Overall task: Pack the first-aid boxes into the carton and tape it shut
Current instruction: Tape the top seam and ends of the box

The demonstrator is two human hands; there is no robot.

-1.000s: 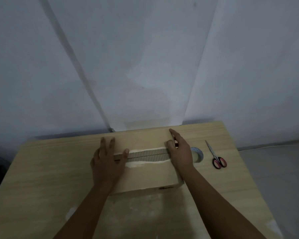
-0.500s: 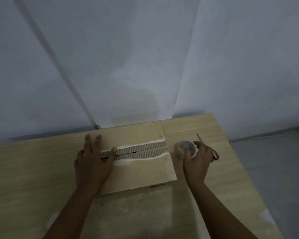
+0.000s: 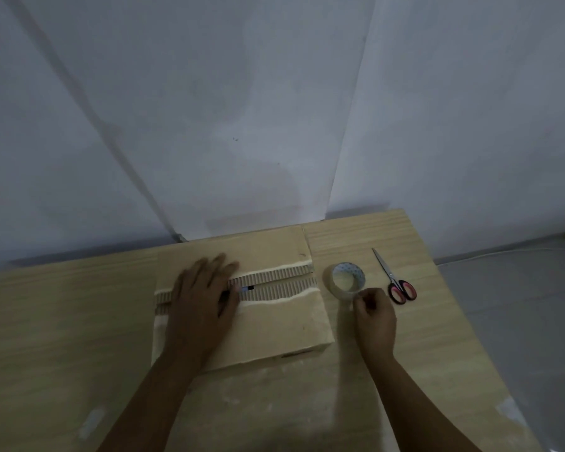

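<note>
Cardboard carton [image 3: 274, 324]: left hand [image 3: 203, 298] flat on flaps; right hand [image 3: 374, 316] pinching tape roll [image 3: 348, 280] edge.

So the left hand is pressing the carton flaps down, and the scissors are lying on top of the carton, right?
Not quite. The head view shows the scissors lying on the wooden table, to the right of the tape roll, not on the carton. The rest is right: the left hand lies flat on the carton flaps.
</note>
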